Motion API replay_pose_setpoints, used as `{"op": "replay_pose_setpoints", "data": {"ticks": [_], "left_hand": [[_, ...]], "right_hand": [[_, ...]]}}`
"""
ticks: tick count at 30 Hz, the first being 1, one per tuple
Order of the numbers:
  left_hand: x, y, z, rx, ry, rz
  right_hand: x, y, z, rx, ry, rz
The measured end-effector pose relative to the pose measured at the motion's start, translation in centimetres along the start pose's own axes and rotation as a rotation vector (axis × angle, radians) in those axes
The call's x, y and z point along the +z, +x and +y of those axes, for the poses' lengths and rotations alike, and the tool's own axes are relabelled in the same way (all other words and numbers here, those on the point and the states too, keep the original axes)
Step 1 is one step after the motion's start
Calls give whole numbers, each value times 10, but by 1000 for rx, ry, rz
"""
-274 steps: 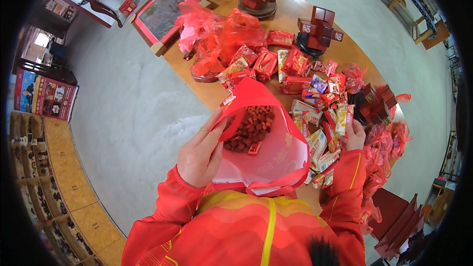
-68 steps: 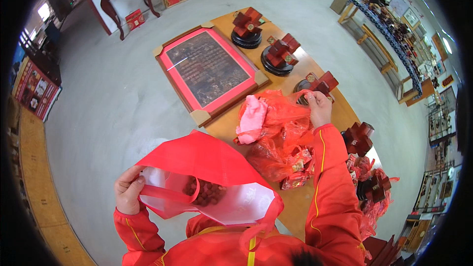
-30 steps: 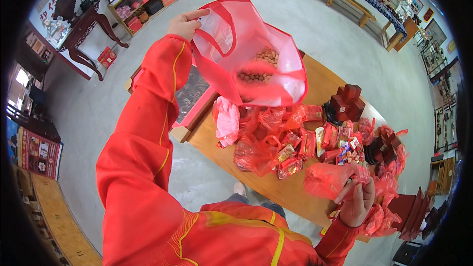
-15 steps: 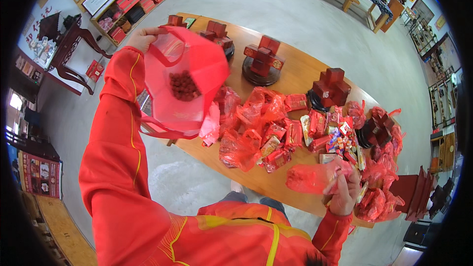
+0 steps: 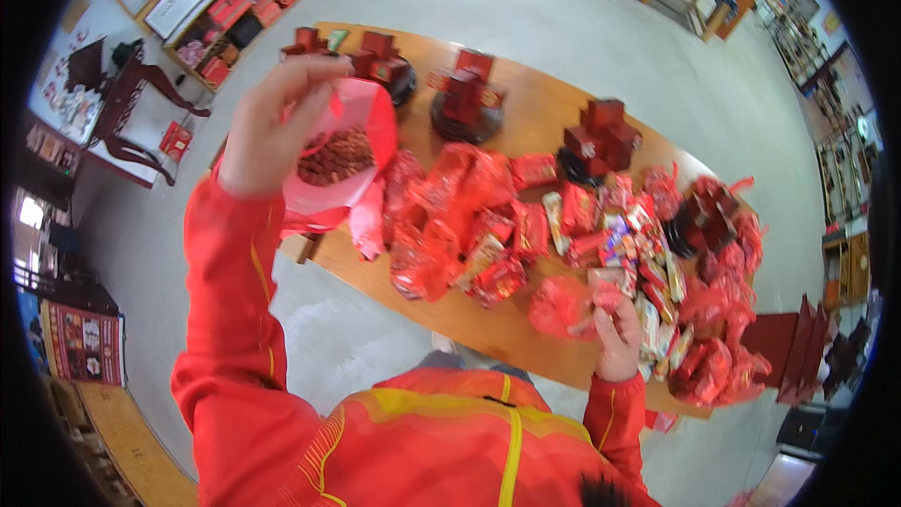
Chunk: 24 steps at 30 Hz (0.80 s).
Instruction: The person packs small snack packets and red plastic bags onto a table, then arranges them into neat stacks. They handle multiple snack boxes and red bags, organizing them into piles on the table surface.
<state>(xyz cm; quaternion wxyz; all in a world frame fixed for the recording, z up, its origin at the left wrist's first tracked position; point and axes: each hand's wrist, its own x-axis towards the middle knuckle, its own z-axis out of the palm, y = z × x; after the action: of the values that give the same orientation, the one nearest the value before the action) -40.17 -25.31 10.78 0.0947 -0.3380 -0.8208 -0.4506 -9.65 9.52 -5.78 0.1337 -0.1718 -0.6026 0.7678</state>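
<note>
While the right hand (image 5: 617, 340) pinched a translucent red plastic bag (image 5: 558, 308) over the tan wooden table (image 5: 483, 324), there hung the left hand (image 5: 280, 124), grip too blurred to tell, before an open red-and-white bag (image 5: 381, 127) of round brown pieces (image 5: 338, 160); beyond stood dark-red blocky ornaments (image 5: 466, 94).
</note>
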Motion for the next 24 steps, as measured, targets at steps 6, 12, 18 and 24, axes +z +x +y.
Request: {"op": "replay_pose_setpoints", "data": {"ticks": [6, 12, 18, 24], "left_hand": [[253, -130, 76, -71, -526, -682], [410, -195, 65, -229, 42, -766], [382, -208, 43, -281, 416, -717], [352, -205, 69, -238, 436, -557]], "right_hand": [[-29, -13, 0, 52, 70, -41], [-63, -35, 7, 82, 97, -18], [-101, -38, 14, 162, 81, 42], [-116, -49, -2, 72, 70, -14]]}}
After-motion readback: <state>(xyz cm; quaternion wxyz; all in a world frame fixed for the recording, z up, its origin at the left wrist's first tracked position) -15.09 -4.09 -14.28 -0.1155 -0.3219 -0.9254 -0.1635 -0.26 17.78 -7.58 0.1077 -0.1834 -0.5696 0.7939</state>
